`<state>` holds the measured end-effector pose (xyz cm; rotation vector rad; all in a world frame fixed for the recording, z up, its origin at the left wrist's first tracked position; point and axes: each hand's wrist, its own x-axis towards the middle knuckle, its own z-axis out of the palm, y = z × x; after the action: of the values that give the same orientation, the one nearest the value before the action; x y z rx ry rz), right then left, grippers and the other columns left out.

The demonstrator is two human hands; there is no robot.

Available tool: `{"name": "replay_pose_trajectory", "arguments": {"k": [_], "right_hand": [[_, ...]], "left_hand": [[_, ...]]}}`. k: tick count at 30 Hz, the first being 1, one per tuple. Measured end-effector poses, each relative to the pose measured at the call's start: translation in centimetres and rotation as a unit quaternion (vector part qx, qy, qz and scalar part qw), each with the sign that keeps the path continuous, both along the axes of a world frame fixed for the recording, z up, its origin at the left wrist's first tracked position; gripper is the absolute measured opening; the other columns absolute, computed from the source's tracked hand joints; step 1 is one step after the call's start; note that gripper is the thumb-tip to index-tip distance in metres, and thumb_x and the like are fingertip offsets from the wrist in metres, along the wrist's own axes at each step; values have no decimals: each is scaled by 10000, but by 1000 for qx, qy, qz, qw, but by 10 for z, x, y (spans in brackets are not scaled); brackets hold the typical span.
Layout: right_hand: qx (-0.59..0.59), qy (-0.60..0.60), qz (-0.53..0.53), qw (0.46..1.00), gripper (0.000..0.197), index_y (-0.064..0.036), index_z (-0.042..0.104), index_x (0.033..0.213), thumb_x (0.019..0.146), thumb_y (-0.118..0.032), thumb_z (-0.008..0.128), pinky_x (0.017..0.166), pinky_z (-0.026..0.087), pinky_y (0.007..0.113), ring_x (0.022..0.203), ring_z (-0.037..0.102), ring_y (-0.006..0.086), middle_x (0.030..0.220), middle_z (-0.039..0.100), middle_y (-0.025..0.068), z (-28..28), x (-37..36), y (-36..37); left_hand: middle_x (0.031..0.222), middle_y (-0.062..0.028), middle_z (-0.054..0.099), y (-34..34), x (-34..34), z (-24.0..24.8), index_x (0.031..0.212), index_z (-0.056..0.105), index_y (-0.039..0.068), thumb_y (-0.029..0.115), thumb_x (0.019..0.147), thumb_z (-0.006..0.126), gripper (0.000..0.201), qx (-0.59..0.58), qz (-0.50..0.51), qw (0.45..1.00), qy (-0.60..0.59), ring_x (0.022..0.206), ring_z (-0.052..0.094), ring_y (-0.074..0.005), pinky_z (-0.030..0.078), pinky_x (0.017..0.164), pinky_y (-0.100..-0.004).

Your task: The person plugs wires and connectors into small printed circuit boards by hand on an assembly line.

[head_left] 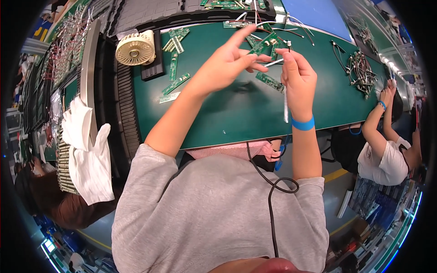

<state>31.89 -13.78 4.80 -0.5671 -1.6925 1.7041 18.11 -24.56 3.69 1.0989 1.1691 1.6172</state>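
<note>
Over the far middle of the green work table, my left hand (227,63) has its index finger stretched out and its other fingers apart. A green circuit board (265,44) lies just past its thumb; whether they touch is hard to make out. My right hand (299,77), wearing a blue wristband (303,124), is closed with thumb and fingertips pinched on a thin white strip (286,109). The strip hangs below the palm, and a pale end points toward my left fingertips. By the right fingertips shows a small white connector (288,43). Another circuit board (270,82) rests between the hands.
A cream fan (135,48) stands at the left beside several loose boards (174,66). Black trays (154,13) line the back. Bundled wires (363,73) lie at the right. White gloves (88,154) drape over the left edge. A person (384,145) works at the right.
</note>
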Motion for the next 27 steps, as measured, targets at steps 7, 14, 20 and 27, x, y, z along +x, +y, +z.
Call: {"name": "replay_pose_trajectory", "arguments": {"k": [7,14,20,27], "right_hand": [[28,-18,2,999,233,0,602,1012,897,-166,487,417,214,172,469,290,4,564,394,-59,18,7,-5],[71,-43,63,995,196,19,606,982,876,-116,512,580,396,182,673,506,78,809,601,43,29,5,-17],[147,-42,36,988,181,23,603,923,864,-133,533,583,391,209,679,494,91,803,581,52,27,4,-22],[293,-120,48,947,111,-2,609,870,830,-92,557,523,357,250,583,428,131,654,477,58,31,2,-29]], "left_hand": [[1105,-131,558,-6,13,6,1292,338,5,98,893,452,425,7,2,1000,-29,993,572,-209,431,847,-286],[1048,-142,582,-21,9,19,1164,409,3,94,883,463,301,-81,-95,992,15,904,602,-180,448,772,-261],[851,-105,640,-25,11,26,1151,412,38,119,886,470,283,-86,-35,989,119,738,628,-146,452,656,-229],[695,-132,623,-29,16,29,1203,379,96,78,863,495,360,-101,56,967,228,749,656,-228,472,565,-295]]}}
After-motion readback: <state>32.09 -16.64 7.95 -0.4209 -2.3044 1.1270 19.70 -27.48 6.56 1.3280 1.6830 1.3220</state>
